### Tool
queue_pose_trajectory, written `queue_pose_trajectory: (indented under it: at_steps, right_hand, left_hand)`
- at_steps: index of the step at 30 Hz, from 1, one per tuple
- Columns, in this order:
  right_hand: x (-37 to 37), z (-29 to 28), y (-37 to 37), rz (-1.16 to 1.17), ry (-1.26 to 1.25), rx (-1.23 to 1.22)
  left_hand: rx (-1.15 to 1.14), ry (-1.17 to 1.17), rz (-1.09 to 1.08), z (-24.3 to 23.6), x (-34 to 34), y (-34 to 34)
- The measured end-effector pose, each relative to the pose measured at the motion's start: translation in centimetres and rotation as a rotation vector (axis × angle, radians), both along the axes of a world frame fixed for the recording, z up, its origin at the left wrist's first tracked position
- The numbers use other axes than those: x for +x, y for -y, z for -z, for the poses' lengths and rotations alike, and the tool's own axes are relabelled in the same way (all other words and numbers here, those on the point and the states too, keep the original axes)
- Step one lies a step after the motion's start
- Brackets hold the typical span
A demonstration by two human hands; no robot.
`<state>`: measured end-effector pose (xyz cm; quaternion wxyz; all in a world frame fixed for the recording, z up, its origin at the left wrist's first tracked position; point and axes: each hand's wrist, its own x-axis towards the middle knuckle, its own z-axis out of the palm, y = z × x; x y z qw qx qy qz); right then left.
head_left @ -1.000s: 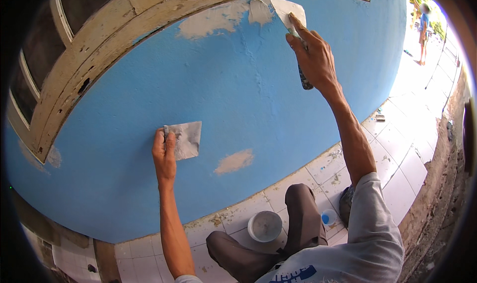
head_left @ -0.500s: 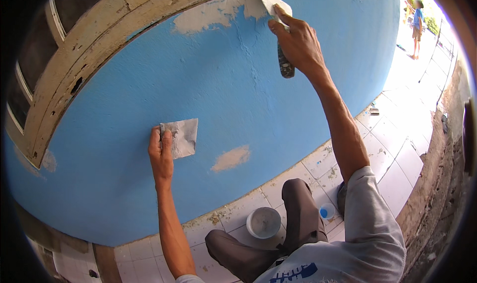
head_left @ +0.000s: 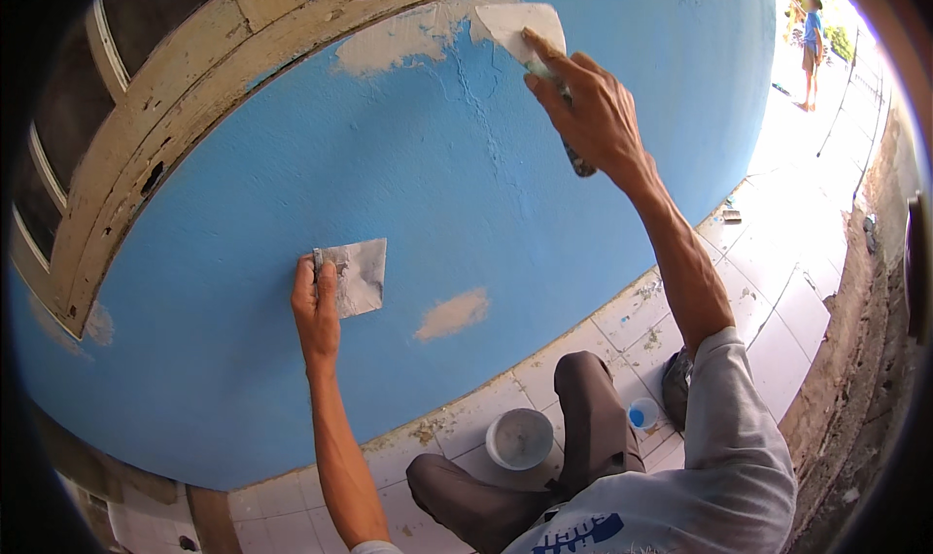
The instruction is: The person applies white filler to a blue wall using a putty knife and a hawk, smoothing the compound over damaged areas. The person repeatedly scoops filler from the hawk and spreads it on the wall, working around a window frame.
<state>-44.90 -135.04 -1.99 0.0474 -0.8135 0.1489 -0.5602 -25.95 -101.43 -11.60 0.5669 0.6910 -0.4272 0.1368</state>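
Observation:
My right hand [head_left: 598, 107] grips the dark handle of a putty knife [head_left: 525, 31] near the top of a blue wall [head_left: 292, 185]. The knife's wide pale blade lies at the edge of a patch of putty [head_left: 403, 41] under the window frame; whether it touches the wall I cannot tell. Cracks run down the paint below the patch. Lower and to the left, my left hand [head_left: 316, 311] pinches a flat square scraper plate [head_left: 355, 277], smeared with grey-white putty, between thumb and fingers. A smaller putty patch [head_left: 453, 315] lies to the right of that plate.
A weathered wooden window frame [head_left: 175, 126] borders the wall at upper left. On the tiled floor [head_left: 768, 350] stand a bucket of grey paste [head_left: 520, 439] beside my knees and a cup with blue inside [head_left: 642, 413]. A brush [head_left: 732, 217] lies near the wall. Another person [head_left: 812, 49] stands far right.
My right hand has moved slightly down with the putty knife, whose blade has turned and now shows more of its face. My left hand and the scraper plate have barely moved.

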Motion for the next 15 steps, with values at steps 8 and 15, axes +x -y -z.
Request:
queue_pose_trajectory:
  at_steps: [8,15]
  right_hand:
    - [3.3,-0.2,1.6,0.022,0.067,-0.154]
    - [3.3,3.4,3.1,0.009,-0.054,-0.138]
  left_hand:
    - [0.017,-0.02,-0.001,-0.2,-0.1,-0.7]
    - [0.013,-0.001,-0.04,-0.2,-0.8,0.5]
